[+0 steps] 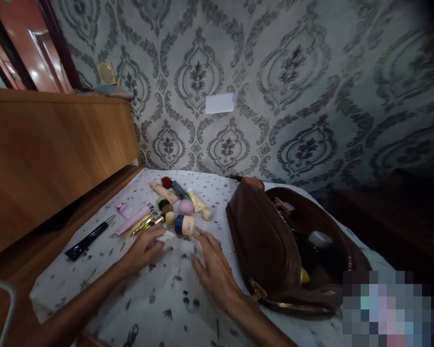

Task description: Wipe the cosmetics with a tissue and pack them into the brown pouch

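My left hand (145, 248) is low over the patterned white cloth, thumb and fingers curled about a small whitish item (165, 236) too blurred to name. Just beyond are several gold tubes (144, 225) and a small jar with a pale yellow lid (170, 219). My right hand (214, 262) has its fingers apart, and its fingertips come close to a peach jar with a navy lid (184, 225) lying on its side. Whether they touch it I cannot tell. Behind these lie a pink round container (185, 207) and a cream tube (198, 203).
An unzipped brown leather bag (262, 236) stands at right, with things inside. At left lie a black tube-like item (88, 240), a pink tube (135, 218) and a small pink packet (124, 209). A wooden board (58, 154) borders the cloth; a patterned wall (253, 144) stands behind.
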`<action>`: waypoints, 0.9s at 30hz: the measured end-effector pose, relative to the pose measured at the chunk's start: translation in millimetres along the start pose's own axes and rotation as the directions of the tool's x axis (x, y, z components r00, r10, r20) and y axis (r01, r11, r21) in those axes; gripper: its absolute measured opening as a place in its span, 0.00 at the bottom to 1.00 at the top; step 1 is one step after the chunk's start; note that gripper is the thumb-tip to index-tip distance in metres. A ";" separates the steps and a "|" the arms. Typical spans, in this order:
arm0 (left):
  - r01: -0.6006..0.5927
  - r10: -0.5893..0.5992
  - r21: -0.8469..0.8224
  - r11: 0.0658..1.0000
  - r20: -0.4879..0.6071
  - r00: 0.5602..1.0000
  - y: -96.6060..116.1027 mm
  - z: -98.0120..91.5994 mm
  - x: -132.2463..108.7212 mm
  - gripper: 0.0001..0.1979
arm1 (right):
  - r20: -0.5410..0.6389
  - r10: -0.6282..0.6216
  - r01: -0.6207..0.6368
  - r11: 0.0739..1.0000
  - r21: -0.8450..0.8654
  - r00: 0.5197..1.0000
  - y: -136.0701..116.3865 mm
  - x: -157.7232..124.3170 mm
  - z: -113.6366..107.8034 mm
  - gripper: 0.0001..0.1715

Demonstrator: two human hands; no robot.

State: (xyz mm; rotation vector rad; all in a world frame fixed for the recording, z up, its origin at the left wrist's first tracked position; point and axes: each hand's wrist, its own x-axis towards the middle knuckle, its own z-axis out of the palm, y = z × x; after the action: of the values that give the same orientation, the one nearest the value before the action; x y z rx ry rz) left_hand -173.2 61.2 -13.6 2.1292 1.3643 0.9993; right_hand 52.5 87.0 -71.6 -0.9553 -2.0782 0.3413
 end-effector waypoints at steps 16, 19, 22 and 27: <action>-0.091 0.114 0.163 0.983 -0.143 0.983 -20.8 25.6 26.9 0.17 | -0.012 0.081 -0.078 0.985 0.152 0.997 17.5 44.6 40.8 0.23; -0.076 0.099 0.125 0.989 -0.196 0.976 -26.7 39.2 27.5 0.20 | -0.012 0.091 -0.087 0.978 0.191 0.996 14.1 43.1 36.9 0.20; -0.067 0.084 0.082 0.994 -0.222 0.971 -32.1 44.3 27.5 0.20 | 0.013 0.097 -0.097 0.968 0.231 0.995 10.2 44.2 32.6 0.17; -0.109 0.108 0.007 0.994 -0.218 0.970 -28.3 40.0 23.3 0.17 | -0.009 0.125 -0.117 0.949 0.293 0.992 16.1 45.4 35.2 0.19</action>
State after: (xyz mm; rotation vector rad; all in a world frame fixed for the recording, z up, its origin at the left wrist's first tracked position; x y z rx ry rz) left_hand -153.9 95.6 -50.8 2.1614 1.3525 1.3121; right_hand 16.2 134.0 -77.1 -0.9025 -1.8820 0.6767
